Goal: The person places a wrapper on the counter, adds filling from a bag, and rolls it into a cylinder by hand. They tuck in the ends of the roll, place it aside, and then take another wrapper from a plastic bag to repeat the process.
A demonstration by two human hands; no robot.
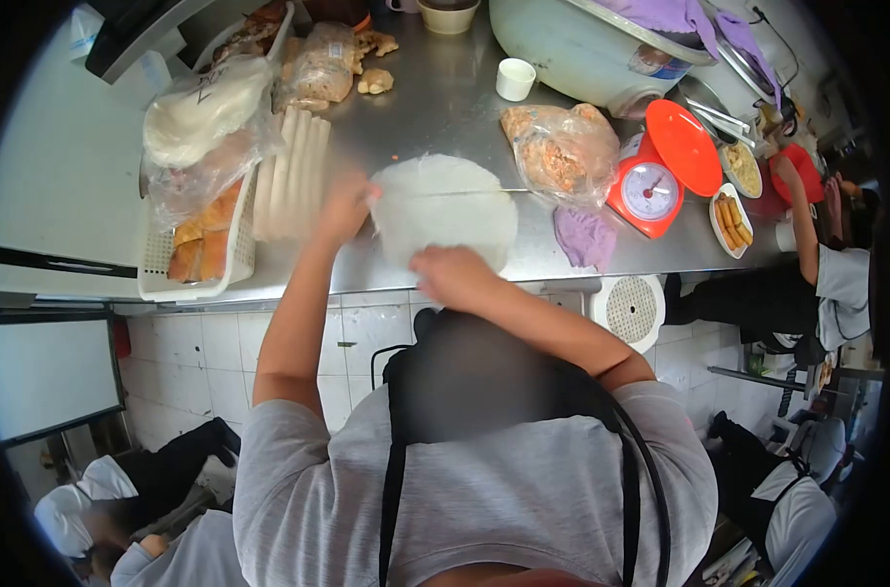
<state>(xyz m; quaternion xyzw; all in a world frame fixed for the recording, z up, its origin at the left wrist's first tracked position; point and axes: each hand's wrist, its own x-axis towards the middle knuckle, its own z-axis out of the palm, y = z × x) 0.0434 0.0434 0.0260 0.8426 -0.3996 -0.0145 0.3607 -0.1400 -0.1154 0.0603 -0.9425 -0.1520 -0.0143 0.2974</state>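
Note:
A stack of thin white round wrappers [455, 220] lies on the steel counter in front of me. My left hand [345, 205] is at the stack's left edge, its fingertips touching or nearly touching it; motion smears its fingers. At the near edge, my right hand [455, 276] has its fingers curled together on the wrapper's rim, which looks blurred there. Just left of my left hand, several pale uncooked rolls [293, 176] lie side by side in a row.
A white basket [244, 256] with fried pieces and bagged wrappers stands left. To the right are a bag of orange filling [560, 155], a purple cloth [586, 238], a red scale [650, 191] and a large tub [562, 54]. A white cup [515, 79] stands behind. Other people are around.

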